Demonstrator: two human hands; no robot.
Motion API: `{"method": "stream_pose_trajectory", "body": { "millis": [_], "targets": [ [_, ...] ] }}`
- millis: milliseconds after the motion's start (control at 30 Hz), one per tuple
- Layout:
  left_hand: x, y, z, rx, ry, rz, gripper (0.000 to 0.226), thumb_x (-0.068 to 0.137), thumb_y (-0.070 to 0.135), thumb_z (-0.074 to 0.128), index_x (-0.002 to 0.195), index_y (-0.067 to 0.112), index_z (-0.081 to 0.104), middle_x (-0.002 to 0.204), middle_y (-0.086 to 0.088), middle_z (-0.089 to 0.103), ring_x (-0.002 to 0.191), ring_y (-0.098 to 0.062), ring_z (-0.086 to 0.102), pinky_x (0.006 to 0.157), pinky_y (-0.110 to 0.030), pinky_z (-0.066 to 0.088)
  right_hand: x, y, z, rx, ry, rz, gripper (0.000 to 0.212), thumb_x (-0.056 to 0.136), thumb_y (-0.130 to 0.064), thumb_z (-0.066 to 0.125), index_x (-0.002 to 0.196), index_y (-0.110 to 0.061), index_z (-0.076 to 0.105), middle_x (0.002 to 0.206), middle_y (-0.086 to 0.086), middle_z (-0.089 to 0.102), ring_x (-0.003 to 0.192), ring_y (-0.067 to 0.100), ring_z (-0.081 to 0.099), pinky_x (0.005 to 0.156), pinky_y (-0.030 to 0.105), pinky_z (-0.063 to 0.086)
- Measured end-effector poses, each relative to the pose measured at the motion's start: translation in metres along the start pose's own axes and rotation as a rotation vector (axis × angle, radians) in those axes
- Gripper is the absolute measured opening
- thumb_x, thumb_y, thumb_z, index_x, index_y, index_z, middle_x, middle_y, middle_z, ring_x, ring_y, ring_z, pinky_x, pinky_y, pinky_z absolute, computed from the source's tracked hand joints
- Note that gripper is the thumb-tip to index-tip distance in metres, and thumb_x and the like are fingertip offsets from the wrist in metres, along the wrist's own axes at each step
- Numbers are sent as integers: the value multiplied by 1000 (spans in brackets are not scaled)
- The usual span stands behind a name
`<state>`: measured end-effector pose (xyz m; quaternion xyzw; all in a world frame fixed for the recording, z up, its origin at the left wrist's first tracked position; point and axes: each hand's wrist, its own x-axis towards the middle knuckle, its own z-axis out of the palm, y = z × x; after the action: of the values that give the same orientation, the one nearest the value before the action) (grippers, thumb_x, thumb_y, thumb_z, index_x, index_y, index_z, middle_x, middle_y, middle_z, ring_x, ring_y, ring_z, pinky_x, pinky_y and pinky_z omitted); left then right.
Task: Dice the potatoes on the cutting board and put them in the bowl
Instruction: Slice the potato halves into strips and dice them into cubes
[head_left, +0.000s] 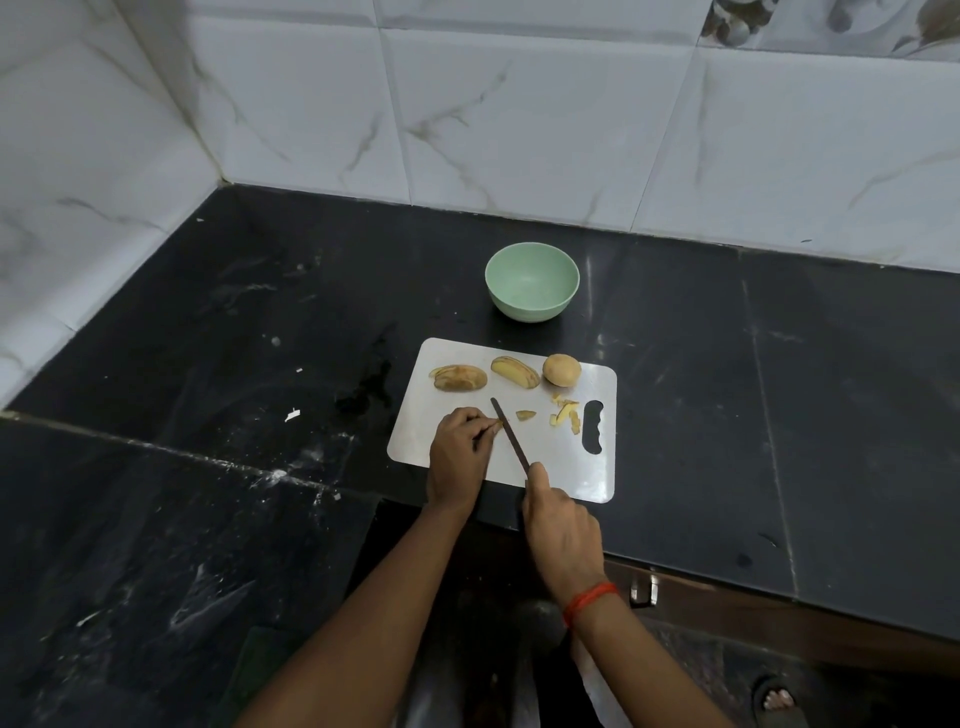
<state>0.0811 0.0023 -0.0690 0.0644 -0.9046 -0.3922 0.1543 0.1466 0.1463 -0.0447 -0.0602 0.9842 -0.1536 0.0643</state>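
A steel cutting board (447, 441) lies on the black counter. Along its far edge sit a sliced potato half (459, 378), a second sliced half (515, 371) and a whole potato (561, 370). Small cut pieces (565, 414) lie near the board's handle hole, and one more piece (525, 414) lies beside the blade. My left hand (460, 457) pinches a small potato piece against the board. My right hand (558, 525) grips the knife (510, 435), whose blade rests right next to my left fingertips. The pale green bowl (532, 281) stands behind the board with nothing in it.
White marbled tile walls rise behind and to the left of the counter. A wet patch (366, 392) and white specks mark the counter left of the board. The counter's front edge runs under my wrists, with a cabinet latch (644, 590) below.
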Motion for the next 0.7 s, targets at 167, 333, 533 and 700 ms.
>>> {"method": "stream_pose_trajectory", "body": {
  "millis": [167, 333, 533, 700],
  "targets": [
    [1, -1, 1, -13, -2, -10, 15, 93, 19, 71, 101, 9, 78, 96, 3, 63, 90, -14, 57, 73, -33, 54, -18, 2, 2, -3, 15, 69, 12, 106, -28, 35, 115, -20, 38, 77, -1, 59, 58, 22, 59, 50, 32, 41],
    [0, 1, -1, -3, -11, 11, 15, 92, 24, 73, 101, 14, 79, 95, 6, 60, 89, -12, 55, 70, -26, 49, -16, 2, 3, 62, 90, 73, 11, 105, -28, 40, 100, -18, 40, 64, -3, 54, 44, 16, 37, 41, 26, 22],
    [2, -1, -1, -11, -34, -6, 15, 92, 23, 73, 103, 14, 79, 94, 7, 59, 89, -10, 53, 70, -17, 43, -11, 5, 4, 62, 30, 46, 10, 106, -32, 30, 103, -22, 32, 70, -2, 58, 55, 21, 57, 52, 37, 51],
    [2, 0, -1, -7, -41, -18, 15, 93, 23, 72, 99, 11, 79, 93, 7, 60, 88, -8, 53, 68, -7, 37, -9, 6, 1, 68, 23, 37, 13, 106, -32, 31, 104, -20, 36, 68, -2, 59, 57, 23, 59, 53, 36, 49]
  ]
}}
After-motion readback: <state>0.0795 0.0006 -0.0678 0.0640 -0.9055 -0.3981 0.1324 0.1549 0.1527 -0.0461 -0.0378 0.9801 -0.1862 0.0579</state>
